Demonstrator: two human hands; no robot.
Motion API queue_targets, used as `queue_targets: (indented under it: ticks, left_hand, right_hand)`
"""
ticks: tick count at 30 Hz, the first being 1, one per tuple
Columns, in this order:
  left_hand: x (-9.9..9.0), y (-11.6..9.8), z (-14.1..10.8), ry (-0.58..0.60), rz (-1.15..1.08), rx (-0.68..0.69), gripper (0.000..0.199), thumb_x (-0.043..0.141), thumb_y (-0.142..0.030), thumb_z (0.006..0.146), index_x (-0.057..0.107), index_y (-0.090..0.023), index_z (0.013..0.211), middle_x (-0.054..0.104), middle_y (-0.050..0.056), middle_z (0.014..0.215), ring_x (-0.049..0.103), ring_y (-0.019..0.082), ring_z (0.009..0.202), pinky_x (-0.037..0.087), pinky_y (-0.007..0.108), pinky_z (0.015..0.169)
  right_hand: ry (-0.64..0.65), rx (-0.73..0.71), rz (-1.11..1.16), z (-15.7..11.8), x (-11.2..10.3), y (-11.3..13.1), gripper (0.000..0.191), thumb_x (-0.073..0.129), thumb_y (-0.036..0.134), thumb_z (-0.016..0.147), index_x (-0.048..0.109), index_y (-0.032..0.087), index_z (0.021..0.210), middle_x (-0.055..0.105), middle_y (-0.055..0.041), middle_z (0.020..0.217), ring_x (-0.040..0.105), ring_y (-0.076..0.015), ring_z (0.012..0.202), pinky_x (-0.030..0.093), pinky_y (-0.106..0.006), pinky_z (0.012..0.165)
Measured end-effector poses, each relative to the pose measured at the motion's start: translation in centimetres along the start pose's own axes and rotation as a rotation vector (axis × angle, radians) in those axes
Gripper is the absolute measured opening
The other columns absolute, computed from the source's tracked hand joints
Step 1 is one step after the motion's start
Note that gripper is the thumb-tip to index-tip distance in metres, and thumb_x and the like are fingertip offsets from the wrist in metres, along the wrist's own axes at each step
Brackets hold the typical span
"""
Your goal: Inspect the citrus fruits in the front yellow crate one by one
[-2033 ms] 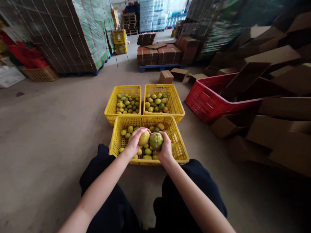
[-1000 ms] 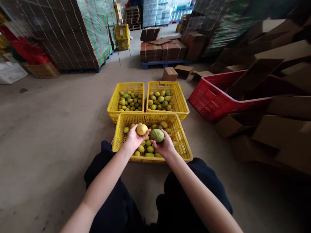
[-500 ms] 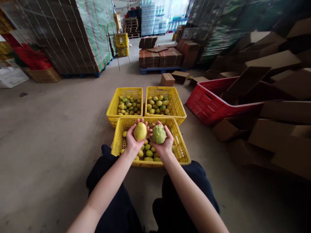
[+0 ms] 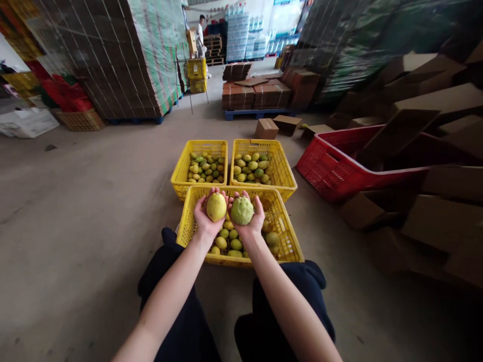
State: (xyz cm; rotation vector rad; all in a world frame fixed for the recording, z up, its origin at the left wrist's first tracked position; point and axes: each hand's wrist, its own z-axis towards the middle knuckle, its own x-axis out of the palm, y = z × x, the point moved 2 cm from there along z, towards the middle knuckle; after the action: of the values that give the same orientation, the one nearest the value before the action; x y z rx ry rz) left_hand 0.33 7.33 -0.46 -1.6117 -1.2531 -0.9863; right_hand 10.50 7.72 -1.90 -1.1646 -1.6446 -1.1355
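Left hand: palm up (image 4: 206, 222), thumb and fingers curled round a smooth yellow fruit (image 4: 216, 207), lemon-shaped, pointed end toward the wearer.
Right hand: palm up too (image 4: 253, 221), gripping a knobbly green fruit (image 4: 242, 210); thumb on its outer side, fingertips showing behind it.
Gap: hands side by side, fruits close but apart; can't tell if the fingers touch.
Fruit position: both held above the near yellow crate (image 4: 291, 239), which sits right in front of the knees.
Near crate load: loose yellow-green fruit (image 4: 221, 243), partly hidden by the arms.
Rear crates: left one (image 4: 180, 172) and right one (image 4: 284, 167) side by side just beyond, each holding more fruit.
Right flank: red crate (image 4: 323, 170) against heaped cardboard boxes (image 4: 449, 221).
Back: bundled flat cardboard (image 4: 271, 95) on a blue pallet (image 4: 241, 114); farther off, a person in white (image 4: 200, 34).
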Motion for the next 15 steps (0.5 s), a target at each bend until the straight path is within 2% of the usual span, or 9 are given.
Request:
queue_targets:
  ticks: [9,15]
  left_hand:
    - [0.2,0.4,0.0,-0.029,-0.024,-0.020,0.025,0.046,-0.023,0.081,0.069,-0.014,0.084,0.071,0.006,0.086,0.066,0.018,0.089,0.051,0.030,0.086]
    - [0.1,-1.4,0.2,0.012,0.016,0.029,0.025,0.044,-0.020,0.081,0.065,-0.012,0.093,0.070,0.007,0.091,0.065,0.020,0.094,0.051,0.034,0.089]
  right_hand:
    - [-0.024,0.007,0.004,0.2,-0.4,0.3,0.021,0.050,0.036,0.080,0.063,0.020,0.082,0.070,-0.0045,0.077,0.067,-0.0190,0.073,0.057,-0.039,0.072]
    - [-0.077,-0.017,-0.024,-0.3,-1.3,2.0,0.019,0.058,0.026,0.073,0.063,0.017,0.088,0.071,-0.0050,0.078,0.068,-0.0192,0.073,0.057,-0.031,0.064]
